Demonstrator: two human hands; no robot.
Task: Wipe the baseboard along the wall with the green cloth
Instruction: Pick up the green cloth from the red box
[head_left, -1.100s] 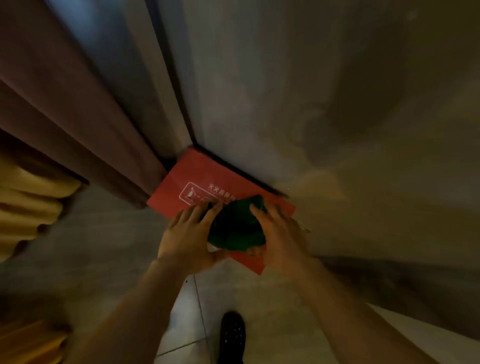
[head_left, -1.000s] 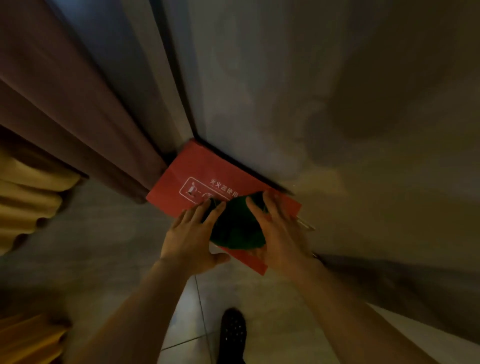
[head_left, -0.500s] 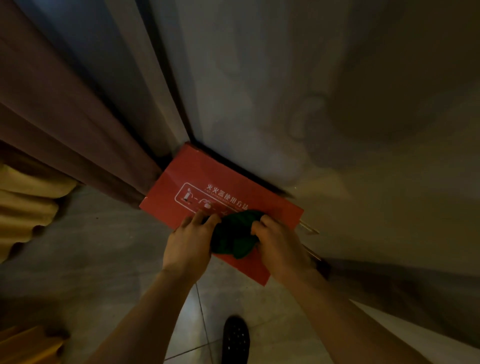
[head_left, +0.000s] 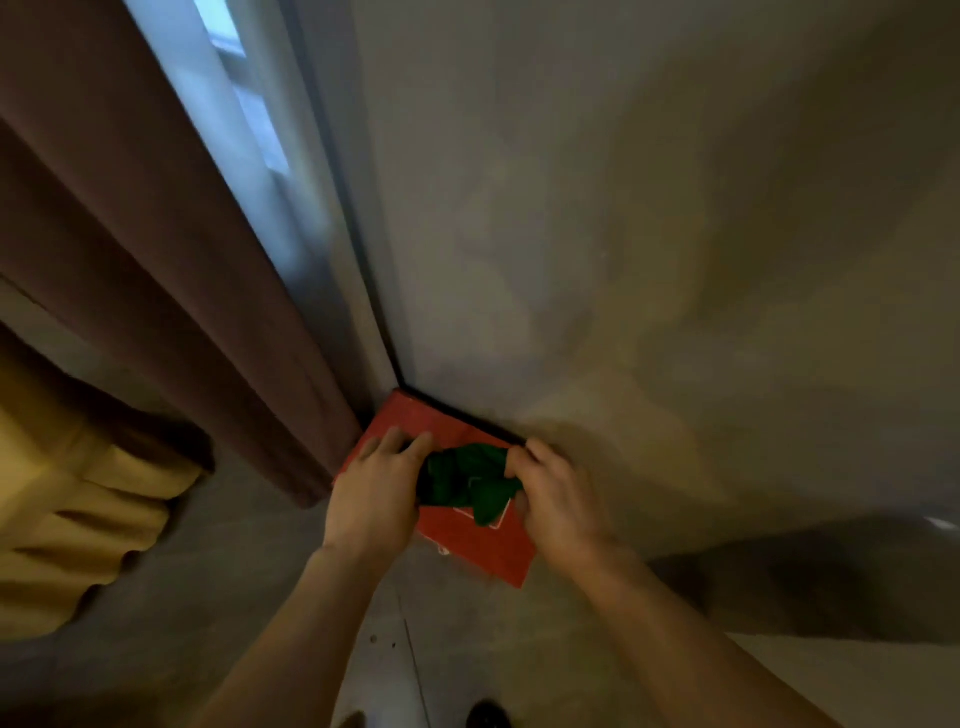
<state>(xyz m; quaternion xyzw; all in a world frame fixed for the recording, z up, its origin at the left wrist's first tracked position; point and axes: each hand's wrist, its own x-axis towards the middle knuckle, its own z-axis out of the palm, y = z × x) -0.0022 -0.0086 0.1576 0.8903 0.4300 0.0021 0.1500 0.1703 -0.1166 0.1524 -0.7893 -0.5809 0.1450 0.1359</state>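
Head view shows both your arms reaching down: your left hand (head_left: 375, 496) and right hand (head_left: 558, 496) each pinch the bunched green cloth (head_left: 467, 483) over a red box (head_left: 483, 548)

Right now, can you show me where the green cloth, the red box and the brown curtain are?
green cloth (head_left: 462, 480): head view, middle of the bunched fabric.
red box (head_left: 480, 548): head view, bare red top below the cloth.
brown curtain (head_left: 171, 291): head view, middle of the hanging folds.
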